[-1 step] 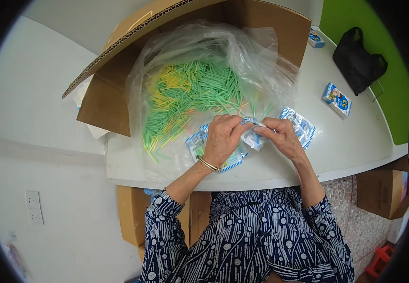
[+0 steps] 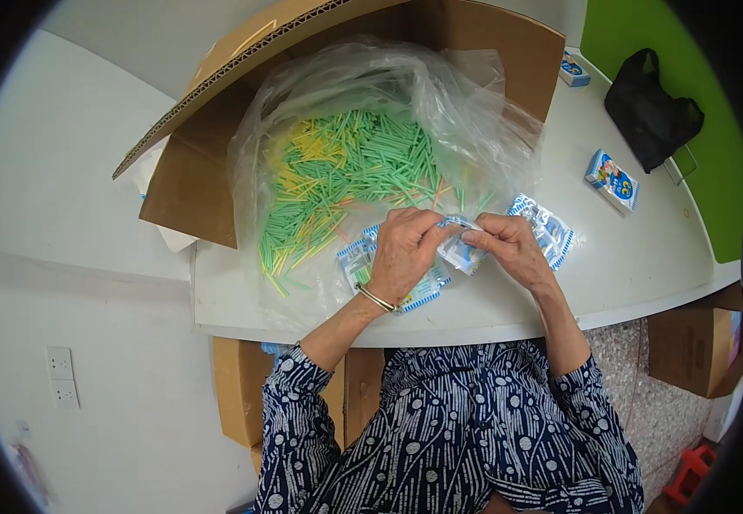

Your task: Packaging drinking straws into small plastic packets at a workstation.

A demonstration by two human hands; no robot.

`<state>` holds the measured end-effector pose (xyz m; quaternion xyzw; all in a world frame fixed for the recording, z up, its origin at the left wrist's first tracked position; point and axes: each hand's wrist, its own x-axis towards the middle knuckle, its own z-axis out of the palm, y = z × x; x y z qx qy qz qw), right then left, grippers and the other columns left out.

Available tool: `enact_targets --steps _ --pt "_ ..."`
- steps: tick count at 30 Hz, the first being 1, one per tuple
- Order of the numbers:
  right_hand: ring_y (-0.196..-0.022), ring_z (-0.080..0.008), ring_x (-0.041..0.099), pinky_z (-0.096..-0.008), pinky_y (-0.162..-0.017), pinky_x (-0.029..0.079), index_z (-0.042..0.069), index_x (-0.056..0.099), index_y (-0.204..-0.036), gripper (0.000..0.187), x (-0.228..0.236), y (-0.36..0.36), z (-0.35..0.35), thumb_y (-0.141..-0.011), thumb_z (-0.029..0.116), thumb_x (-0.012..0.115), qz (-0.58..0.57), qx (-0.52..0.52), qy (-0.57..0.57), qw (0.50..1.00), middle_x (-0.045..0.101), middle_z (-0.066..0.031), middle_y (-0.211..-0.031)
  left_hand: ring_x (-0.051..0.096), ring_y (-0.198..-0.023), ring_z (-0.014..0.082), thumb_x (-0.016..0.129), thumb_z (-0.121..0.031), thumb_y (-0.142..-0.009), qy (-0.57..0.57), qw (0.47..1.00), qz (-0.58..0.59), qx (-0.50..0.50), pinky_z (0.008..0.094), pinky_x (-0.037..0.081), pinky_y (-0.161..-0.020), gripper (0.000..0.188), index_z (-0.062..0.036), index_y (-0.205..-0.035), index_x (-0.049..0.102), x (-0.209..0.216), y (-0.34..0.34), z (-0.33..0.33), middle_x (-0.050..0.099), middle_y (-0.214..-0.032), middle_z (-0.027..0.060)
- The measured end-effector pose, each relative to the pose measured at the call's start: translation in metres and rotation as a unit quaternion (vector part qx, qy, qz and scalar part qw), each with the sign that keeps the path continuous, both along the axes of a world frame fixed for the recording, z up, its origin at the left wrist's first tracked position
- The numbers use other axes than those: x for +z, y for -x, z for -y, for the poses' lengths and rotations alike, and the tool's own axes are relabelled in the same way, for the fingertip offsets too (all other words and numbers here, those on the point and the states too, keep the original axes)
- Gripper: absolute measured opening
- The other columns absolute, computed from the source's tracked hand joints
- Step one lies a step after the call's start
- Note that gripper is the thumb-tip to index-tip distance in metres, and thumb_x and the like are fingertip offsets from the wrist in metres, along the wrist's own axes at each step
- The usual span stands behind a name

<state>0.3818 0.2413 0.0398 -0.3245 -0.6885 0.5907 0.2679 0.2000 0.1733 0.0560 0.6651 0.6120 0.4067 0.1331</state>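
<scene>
Between my two hands is a small blue-and-white plastic packet [image 2: 461,254], its top edge pinched from both sides. My left hand [image 2: 405,248], with a bangle at the wrist, grips the packet's left corner. The thumb and fingers of my right hand [image 2: 511,247] close on its right side. Under and beside my left hand lie more blue-and-white packets [image 2: 423,295]; others [image 2: 553,233] lie just right of my right hand. Beyond my hands, a clear plastic bag [image 2: 474,120] holds a heap of thin green, yellow and a few pink sticks [image 2: 363,158].
An open cardboard box [image 2: 196,193] stands around the bag on the white table [image 2: 637,265]. To the right lie a small blue-and-white box [image 2: 613,181], another box [image 2: 574,70] and a black bag [image 2: 652,113]. A carton [image 2: 692,349] sits on the floor at right.
</scene>
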Motion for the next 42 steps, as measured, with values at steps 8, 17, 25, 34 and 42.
enact_targets --steps 8,17,25,34,42 --pt "-0.074 -0.0066 0.052 -0.0221 -0.07 0.042 -0.004 0.068 -0.091 0.021 -0.027 -0.003 -0.01 -0.088 0.016 0.063 -0.114 0.064 0.113 0.985 0.061 0.0008 -0.079 0.061 -0.086 0.0192 0.076 -0.017 -0.074 0.065 0.994 0.042 -0.082 0.0302 0.046 -0.081 0.032 -0.0012 -0.099 0.065 0.027 0.013 0.013 0.066 -0.093 0.0096" --pt "-0.073 -0.0068 0.051 -0.0224 -0.069 0.041 -0.004 0.069 -0.088 0.019 -0.021 -0.004 -0.011 -0.087 0.015 0.063 -0.1 0.055 0.106 0.988 0.061 -0.0003 -0.078 0.059 -0.092 0.0192 0.074 -0.013 -0.076 0.03 0.995 0.081 -0.042 0.0309 0.046 -0.084 0.028 -0.0018 -0.098 0.061 0.035 0.009 0.015 0.063 -0.097 0.0091" --pt "-0.07 -0.0066 0.048 -0.0228 -0.063 0.038 -0.004 0.067 -0.083 0.018 -0.015 -0.005 -0.007 -0.086 0.014 0.064 -0.088 0.044 0.063 0.993 0.057 0.0001 -0.073 0.059 -0.09 0.0241 0.072 -0.008 -0.075 -0.02 0.999 -0.018 -0.036 0.0316 0.045 -0.08 0.02 -0.0008 -0.091 0.064 0.024 0.002 0.011 0.062 -0.094 0.0104" --pt "-0.065 -0.0079 0.051 -0.0232 -0.06 0.038 -0.002 0.067 -0.083 0.014 -0.008 -0.008 -0.005 -0.082 0.012 0.066 -0.028 0.012 -0.021 0.999 0.058 -0.0013 -0.071 0.054 -0.095 0.0146 0.069 -0.009 -0.08 0.14 0.96 0.219 -0.107 0.0267 0.042 -0.085 0.016 0.0016 -0.091 0.064 0.009 0.013 0.001 0.059 -0.102 0.0057" --pt "-0.064 -0.0087 0.048 -0.0246 -0.059 0.037 -0.003 0.065 -0.079 0.017 -0.029 -0.012 -0.01 -0.083 0.013 0.065 -0.041 0.033 -0.018 0.998 0.055 -0.0023 -0.068 0.052 -0.106 0.0201 0.07 -0.012 -0.079 0.129 0.978 0.05 -0.157 0.0303 0.04 -0.092 0.022 -0.0009 -0.096 0.065 0.007 0.003 0.005 0.055 -0.113 0.0081"
